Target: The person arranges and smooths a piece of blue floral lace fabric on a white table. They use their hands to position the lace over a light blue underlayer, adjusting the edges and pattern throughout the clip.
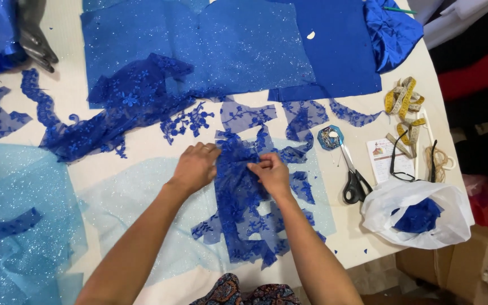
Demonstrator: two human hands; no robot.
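Royal-blue lace: a long strip of embroidered lace (243, 209) lies lengthwise on the desk (362, 237) in front of me, over a sheet of pale blue glitter tulle (136, 209); judged to be laid there so the motif can be lined up against the lighter ground.
Left hand (194, 167): palm down on the lace's upper left edge, fingers pressed together and nearly flat; I judge it to be holding the strip from sliding.
Right hand (271, 173): at the upper right of the strip, fingers curled in, thumb and forefinger pinching a small fold of the lace; whether a pin sits in the pinch I cannot tell.
Loose lace pieces (303, 121): cut motifs scattered just above and beside the strip, some touching it.
Scissors (353, 175): black-handled, blades shut, to my right, within reach.
Pin holder (330, 137): small, blue, hexagonal, just above the scissors.
Tape measure (405, 104): yellow, coiled, far right.
White plastic bag (425, 212): open, blue scraps inside, at the desk's right edge.
Dark blue fabric panels (244, 45): spread flat across the far side.
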